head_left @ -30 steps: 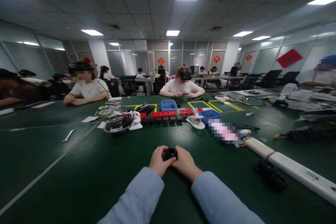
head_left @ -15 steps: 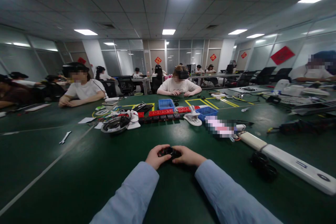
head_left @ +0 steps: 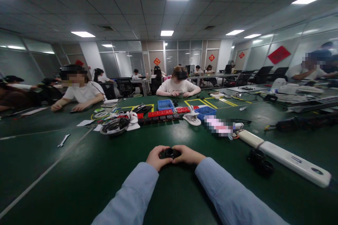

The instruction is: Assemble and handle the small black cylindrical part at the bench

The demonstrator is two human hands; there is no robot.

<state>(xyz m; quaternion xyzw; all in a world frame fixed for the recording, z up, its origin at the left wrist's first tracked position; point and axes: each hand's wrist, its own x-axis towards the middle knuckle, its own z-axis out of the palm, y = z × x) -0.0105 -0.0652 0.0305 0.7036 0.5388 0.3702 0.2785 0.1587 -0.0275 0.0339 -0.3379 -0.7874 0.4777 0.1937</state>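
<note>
Near the middle of the desk's [head_left: 87, 190] near edge, the left hand [head_left: 156, 158] and right hand [head_left: 188, 155] hold a small black part [head_left: 170, 153], its round opening facing up; the fingers of each pinch it from opposite sides. Whether it touches the desk, I cannot tell. Toward the right edge, a black double piece [head_left: 264, 168] lies just beside a long white device [head_left: 287, 155]; toward the left edge lies a wrench [head_left: 63, 140].

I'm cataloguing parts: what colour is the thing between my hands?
The held part is black; head view shows it best.
</note>
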